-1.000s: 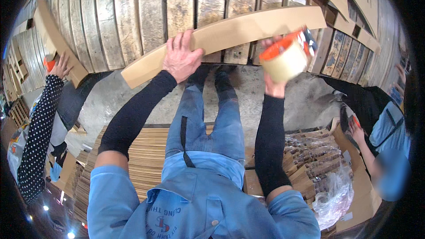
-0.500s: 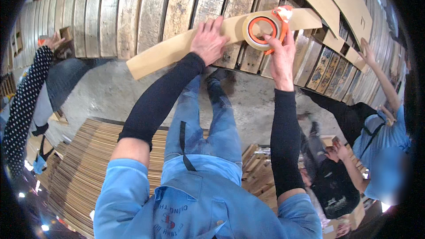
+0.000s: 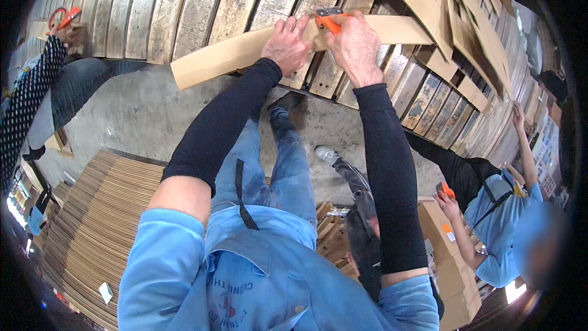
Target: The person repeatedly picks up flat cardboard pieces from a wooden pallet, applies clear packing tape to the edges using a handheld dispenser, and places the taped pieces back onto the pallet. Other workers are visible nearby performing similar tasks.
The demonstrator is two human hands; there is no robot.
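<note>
A long, slightly bowed cardboard strip (image 3: 223,55) lies across the wooden slats in front of me. My left hand (image 3: 286,46) grips the strip near its middle, fingers bent over it. Right beside it, my right hand (image 3: 356,46) is closed around an orange tape dispenser (image 3: 331,21). The dispenser's dark cutting end is tilted down at the strip's far edge, close to my left fingertips. Most of the dispenser and its tape roll are hidden behind my right hand.
Flat cardboard sheets with cutouts (image 3: 447,18) lie at the far right on the slatted table (image 3: 202,15). A stack of cardboard (image 3: 104,208) stands at lower left. One co-worker's dotted sleeve (image 3: 37,86) shows at left; another person in blue (image 3: 490,208) holds an orange tool at right.
My right hand has swung left and turned over, bringing the tape dispenser from the strip's right part to beside my left hand. The left hand stays on the strip, its fingers more bent.
</note>
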